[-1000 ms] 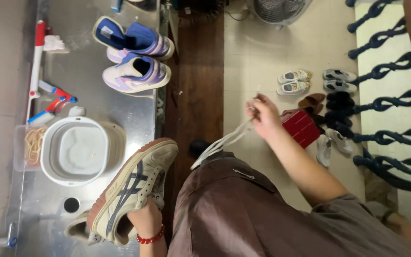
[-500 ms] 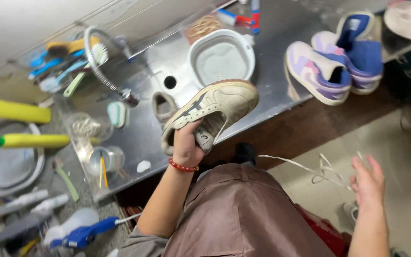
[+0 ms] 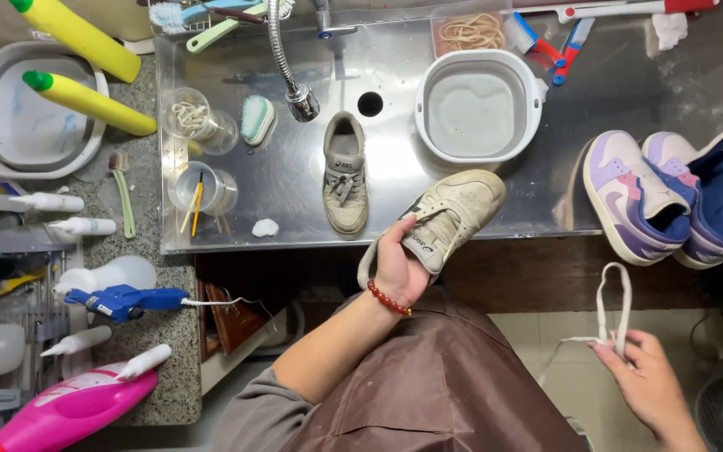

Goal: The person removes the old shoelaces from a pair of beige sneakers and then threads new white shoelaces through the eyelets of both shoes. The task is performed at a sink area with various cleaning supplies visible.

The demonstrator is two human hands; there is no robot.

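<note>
My left hand (image 3: 398, 266), with a red bead bracelet at the wrist, grips a dirty cream sneaker (image 3: 443, 218) by its heel, over the front edge of the steel sink (image 3: 294, 192). Out to the lower right, my right hand (image 3: 651, 383) holds a looped white shoelace (image 3: 612, 303) away from the shoe. The matching second sneaker (image 3: 344, 174) lies in the sink, toe toward me. A brown apron (image 3: 445, 385) covers my lap.
A white basin (image 3: 478, 107) sits in the sink by the faucet hose (image 3: 289, 59). Purple and blue sneakers (image 3: 671, 197) rest at the right. Brushes, glass cups (image 3: 198, 121), yellow bottles (image 3: 85, 100), a pink bottle (image 3: 69, 410) and a blue spray tool (image 3: 123, 301) crowd the left counter.
The view has swung back over the sink. My left hand keeps the sneaker near the sink edge, while my right hand has gathered the lace into a loop at the lower right.
</note>
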